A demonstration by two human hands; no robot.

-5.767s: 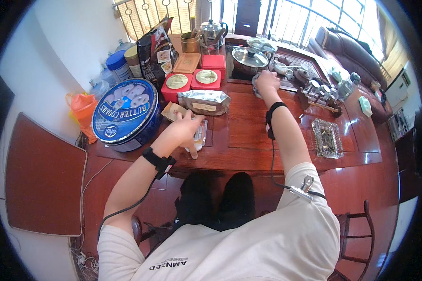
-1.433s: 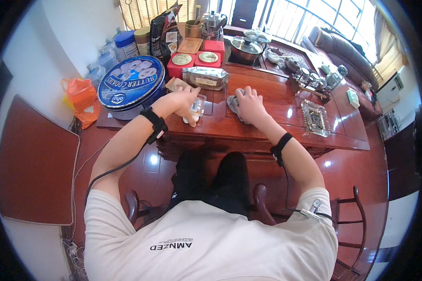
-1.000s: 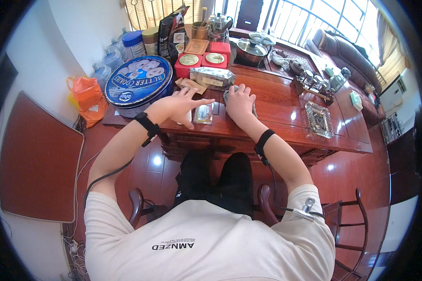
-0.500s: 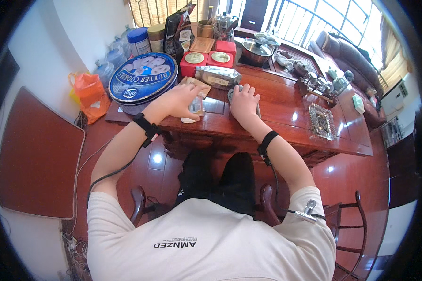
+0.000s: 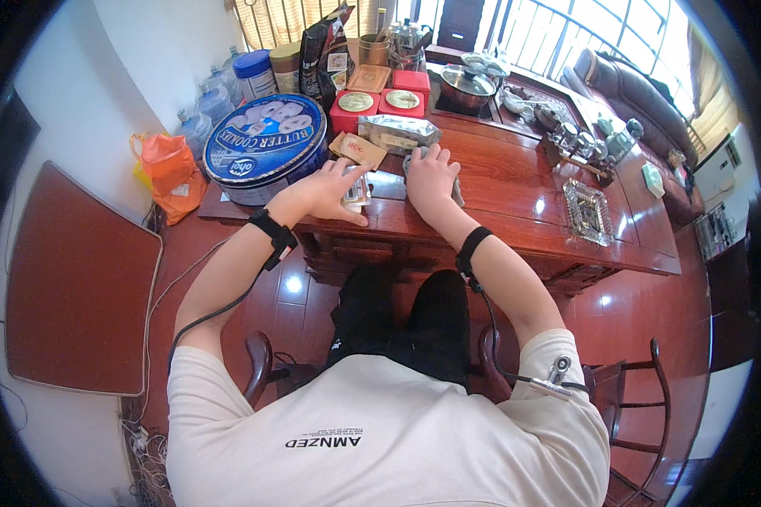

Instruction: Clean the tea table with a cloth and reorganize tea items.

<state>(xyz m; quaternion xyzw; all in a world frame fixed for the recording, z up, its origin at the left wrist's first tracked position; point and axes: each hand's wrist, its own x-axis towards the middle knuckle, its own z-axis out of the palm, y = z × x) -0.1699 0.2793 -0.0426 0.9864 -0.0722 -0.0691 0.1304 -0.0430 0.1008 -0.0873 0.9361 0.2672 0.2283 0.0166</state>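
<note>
My left hand [image 5: 323, 193] is over the near edge of the table, to the right of a round blue cookie tin [image 5: 266, 148]. Its fingers and thumb are spread around a small clear packet [image 5: 358, 191], partly hidden under the fingertips. Just beyond lies a flat brown paper packet [image 5: 359, 150] that my index fingertip comes close to. My right hand [image 5: 433, 182] presses down on a grey cloth [image 5: 457, 193] on the tabletop, fingers curled over it. Most of the cloth is covered by the hand. A silver foil pack [image 5: 399, 133] lies beyond both hands.
Red square tins [image 5: 354, 103], a black bag [image 5: 324, 55] and lidded tubs [image 5: 255, 74] crowd the back left. A glass-lidded pot [image 5: 468, 83] stands behind. On the right of the wooden table [image 5: 507, 186] sits a glass ashtray [image 5: 588, 212]. An orange bag [image 5: 171, 173] is at the left.
My right hand has slid a little to the left with the cloth. The left hand has drawn nearer the table edge, uncovering more of the brown paper packet. The view has shifted slightly.
</note>
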